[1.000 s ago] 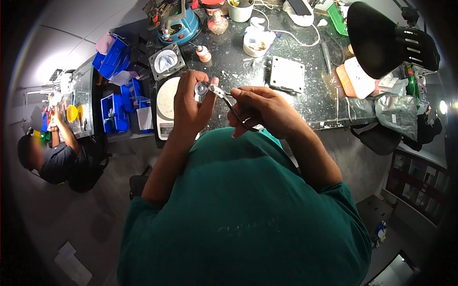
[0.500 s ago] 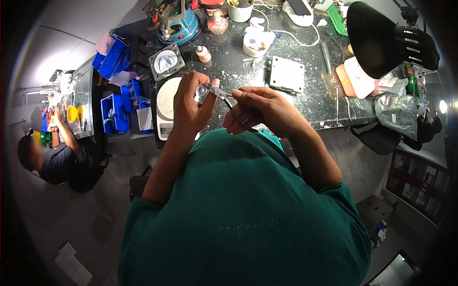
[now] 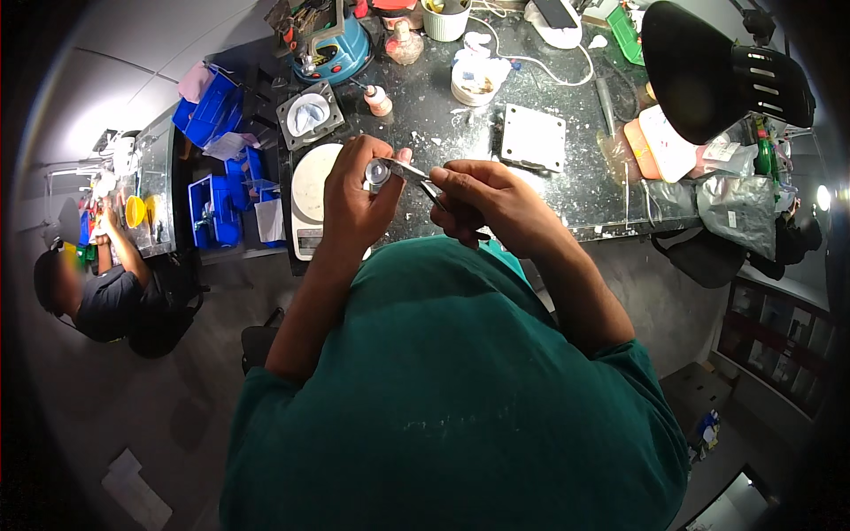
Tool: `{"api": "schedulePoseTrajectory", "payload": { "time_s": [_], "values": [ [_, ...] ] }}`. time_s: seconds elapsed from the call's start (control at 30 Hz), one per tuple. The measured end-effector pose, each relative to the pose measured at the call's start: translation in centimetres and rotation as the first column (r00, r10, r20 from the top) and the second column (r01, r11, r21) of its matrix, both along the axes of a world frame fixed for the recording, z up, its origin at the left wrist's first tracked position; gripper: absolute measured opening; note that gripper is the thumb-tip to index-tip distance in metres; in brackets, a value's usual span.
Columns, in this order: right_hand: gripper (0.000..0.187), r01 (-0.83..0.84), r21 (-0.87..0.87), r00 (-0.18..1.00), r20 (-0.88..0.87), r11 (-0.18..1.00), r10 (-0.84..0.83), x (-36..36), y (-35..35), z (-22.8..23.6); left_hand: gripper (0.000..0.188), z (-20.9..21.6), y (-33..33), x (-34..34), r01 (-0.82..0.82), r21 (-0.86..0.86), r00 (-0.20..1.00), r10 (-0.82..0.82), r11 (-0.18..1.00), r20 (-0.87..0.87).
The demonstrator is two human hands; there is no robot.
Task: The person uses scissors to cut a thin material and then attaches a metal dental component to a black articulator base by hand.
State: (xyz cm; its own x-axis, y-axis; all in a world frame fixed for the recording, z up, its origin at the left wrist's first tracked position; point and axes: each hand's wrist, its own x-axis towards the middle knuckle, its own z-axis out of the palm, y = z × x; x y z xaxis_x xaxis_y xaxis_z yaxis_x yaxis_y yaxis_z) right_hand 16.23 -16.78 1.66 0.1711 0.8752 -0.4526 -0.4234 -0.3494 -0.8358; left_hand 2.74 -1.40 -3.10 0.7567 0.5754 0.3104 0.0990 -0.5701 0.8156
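Note:
My left hand (image 3: 356, 190) is closed, pinching a small round whitish, see-through piece (image 3: 377, 171) between thumb and fingers above the near edge of the bench. In my right hand (image 3: 487, 199) is a slim metal hand tool (image 3: 413, 173) with dark handles, perhaps scissors or pliers. Its bright tip reaches left to the thumb and fingertips of my left hand, right beside the round piece. Whether the tip touches the piece cannot be made out. My right thumb lies along the tool, and the curled fingers partly hide its handles.
On the dark, speckled bench stand a round white plate on a scale (image 3: 312, 181), a metal plate with a white bowl (image 3: 308, 119), a square pale block (image 3: 533, 139) and a white tub (image 3: 474, 84). A black lamp (image 3: 699, 75) overhangs the right. Another person (image 3: 111, 296) works far left.
The tool has turned in my right hand: its handles, spread toward me before, are now mostly tucked under my fingers. My left hand has shifted only slightly, still pinching the round piece.

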Motion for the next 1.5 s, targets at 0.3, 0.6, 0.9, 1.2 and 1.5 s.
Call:
{"api": "schedulePoseTrajectory", "payload": {
  "time_s": [0.3,0.6,0.9,1.2,1.5],
  "values": [
    [0.034,0.151,0.037,0.956,-0.260,0.988,-0.136,-1.5,0.1,-0.6,0.019,-1.0,0.4,0.3,0.002,0.114,0.977,-0.026,0.993,0.211],
    [0.036,0.159,0.014,0.947,-0.283,0.987,-0.149,-1.6,0.4,0.1,0.018,-0.7,0.1,0.1,-0.007,0.048,0.982,-0.002,0.999,0.187],
    [0.040,0.071,0.006,0.952,-0.299,0.997,-0.066,-0.8,0.3,0.8,0.020,-1.2,0.4,-0.2,0.009,0.072,0.976,-0.025,0.997,0.217],
    [0.037,0.048,0.054,0.999,-0.012,0.997,-0.047,-0.9,0.3,0.2,0.020,-1.1,0.6,-0.2,0.022,0.089,0.987,-0.036,0.996,0.155],
    [0.038,0.061,0.003,0.987,-0.152,0.998,-0.060,-0.6,0.2,1.1,0.019,-0.6,0.5,-0.3,0.016,0.029,0.994,-0.019,0.999,0.105]
  ]
}}
